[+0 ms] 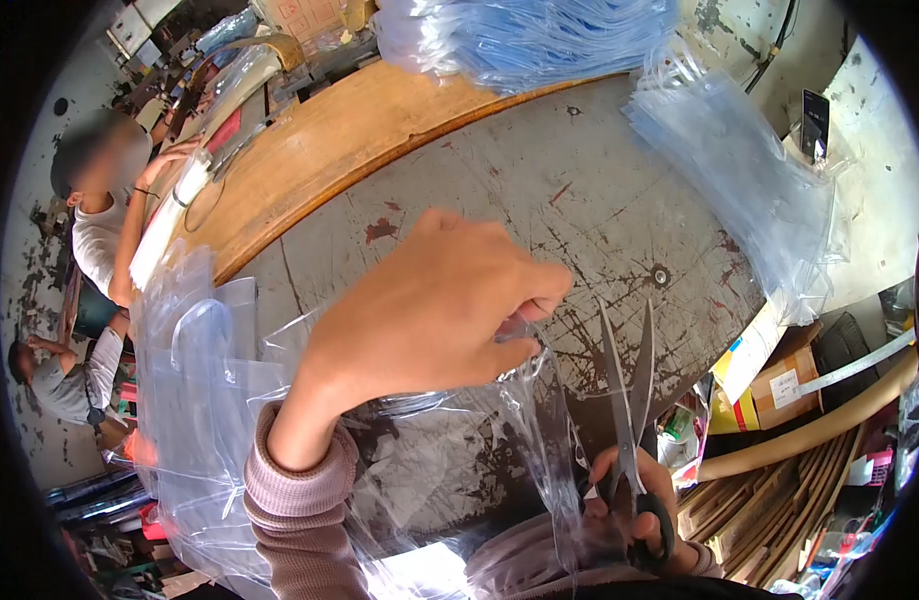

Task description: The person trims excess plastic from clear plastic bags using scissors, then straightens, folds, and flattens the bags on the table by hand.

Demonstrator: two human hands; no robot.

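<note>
My left hand (434,305) is raised over the middle of the worktable, its fingers closed on the top of a piece of clear plastic film (541,425). The film hangs down in narrow folds toward my lap; whether it is a bag or a sheet I cannot tell. Lower right, my right hand (654,500) has its fingers through the black handles of a pair of scissors (622,415). The scissor blades are spread apart and point up, a little right of the film. My left wrist and sleeve hide part of the plastic beneath.
Clear plastic pieces (204,430) drape over the table's left side. A large bluish plastic pile (539,40) lies at the back, another stack (729,170) at the right. A phone (813,125) stands beyond it. Two people (99,240) are at far left; cardboard (779,500) lies lower right.
</note>
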